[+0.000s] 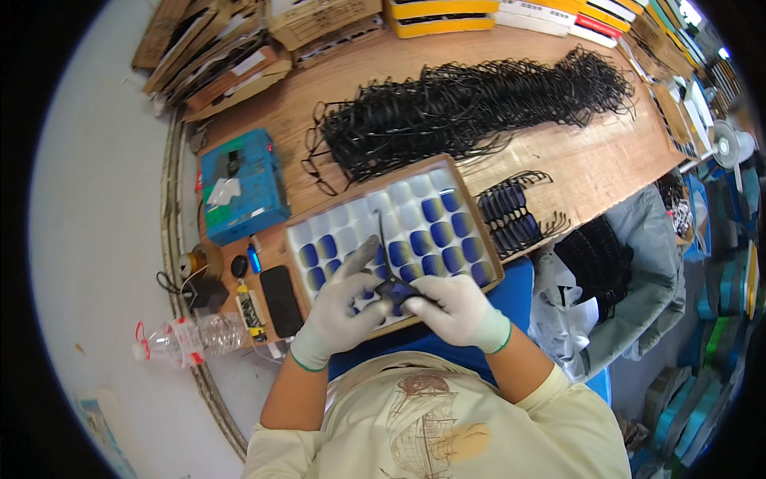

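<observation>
Both my hands wear white gloves with green cuffs. They hold a pair of black-framed glasses [393, 292] low over the near part of a shallow lens tray [477, 206]. My left hand [339, 315] grips the left side of the glasses, with one finger pointing forward beside an upright temple arm. My right hand [465, 313] pinches their right side between thumb and fingers. Dark blue lenses [420, 243] and pale, clear-looking pockets fill the tray in rows. My gloves cover part of the frame, so I cannot tell whether both its lenses are in.
A long heap of black glasses frames [455, 112] lies behind the tray. Dark-lensed glasses [511, 217] are lined up at its right. A blue box [243, 188], a phone [282, 301] and a plastic bottle [199, 338] are leftward; a grey lined bin [638, 271] stands rightward.
</observation>
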`<act>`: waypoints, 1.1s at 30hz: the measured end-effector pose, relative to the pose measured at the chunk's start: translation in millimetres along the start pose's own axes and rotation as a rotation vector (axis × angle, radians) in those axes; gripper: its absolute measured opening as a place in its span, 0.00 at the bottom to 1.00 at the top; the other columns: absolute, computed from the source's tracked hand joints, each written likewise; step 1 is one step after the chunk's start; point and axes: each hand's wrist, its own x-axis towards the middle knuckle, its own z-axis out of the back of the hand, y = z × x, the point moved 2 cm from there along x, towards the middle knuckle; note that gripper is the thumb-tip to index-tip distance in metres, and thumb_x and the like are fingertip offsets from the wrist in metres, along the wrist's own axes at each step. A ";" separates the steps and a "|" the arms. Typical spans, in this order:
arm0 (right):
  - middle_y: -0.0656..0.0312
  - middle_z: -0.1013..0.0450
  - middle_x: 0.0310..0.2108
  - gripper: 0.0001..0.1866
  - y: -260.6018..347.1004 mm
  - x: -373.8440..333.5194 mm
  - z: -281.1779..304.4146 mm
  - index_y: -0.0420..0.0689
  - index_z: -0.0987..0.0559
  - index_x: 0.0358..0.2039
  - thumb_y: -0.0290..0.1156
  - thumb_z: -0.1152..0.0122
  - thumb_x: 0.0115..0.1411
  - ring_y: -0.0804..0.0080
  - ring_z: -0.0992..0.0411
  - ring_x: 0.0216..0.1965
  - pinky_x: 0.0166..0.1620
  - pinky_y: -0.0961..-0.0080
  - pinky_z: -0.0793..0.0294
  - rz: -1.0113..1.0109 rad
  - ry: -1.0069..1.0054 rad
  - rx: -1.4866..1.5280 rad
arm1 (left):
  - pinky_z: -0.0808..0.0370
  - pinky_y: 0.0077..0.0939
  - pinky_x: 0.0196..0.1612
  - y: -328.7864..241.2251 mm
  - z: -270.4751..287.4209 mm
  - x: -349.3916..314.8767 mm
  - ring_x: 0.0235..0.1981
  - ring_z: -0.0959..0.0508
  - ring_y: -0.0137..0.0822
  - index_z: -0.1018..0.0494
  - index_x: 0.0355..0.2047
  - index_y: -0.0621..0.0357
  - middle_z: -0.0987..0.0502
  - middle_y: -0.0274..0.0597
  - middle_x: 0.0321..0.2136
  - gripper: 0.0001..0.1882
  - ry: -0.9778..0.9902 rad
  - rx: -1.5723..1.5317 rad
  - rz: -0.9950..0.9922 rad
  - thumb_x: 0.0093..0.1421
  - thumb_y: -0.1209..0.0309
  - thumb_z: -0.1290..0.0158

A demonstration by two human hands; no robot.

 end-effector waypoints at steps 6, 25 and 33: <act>0.40 0.21 0.33 0.11 -130.5 -2.0 162.4 0.37 0.22 0.42 0.30 0.47 0.67 0.39 0.22 0.36 0.40 0.49 0.23 -0.490 -0.628 -0.670 | 0.27 0.38 0.59 62.4 0.5 55.5 0.60 0.26 0.47 0.24 0.49 0.65 0.28 0.63 0.60 0.19 -0.192 0.072 0.203 0.62 0.65 0.42; 0.47 0.30 0.53 0.23 -114.7 106.3 27.7 0.40 0.22 0.52 0.39 0.36 0.58 0.50 0.32 0.57 0.56 0.60 0.25 -0.426 0.100 -1.048 | 0.37 0.23 0.18 110.5 108.5 118.7 0.17 0.32 0.26 0.29 0.33 0.60 0.26 0.37 0.24 0.03 -0.905 -0.559 0.322 0.63 0.73 0.48; 0.54 0.22 0.40 0.16 -110.1 82.8 26.0 0.39 0.22 0.44 0.34 0.36 0.58 0.52 0.22 0.43 0.48 0.58 0.19 -0.181 0.161 -0.883 | 0.22 0.29 0.42 29.0 23.2 -44.7 0.36 0.18 0.33 0.26 0.50 0.68 0.16 0.48 0.38 0.19 -0.342 0.052 0.202 0.71 0.62 0.52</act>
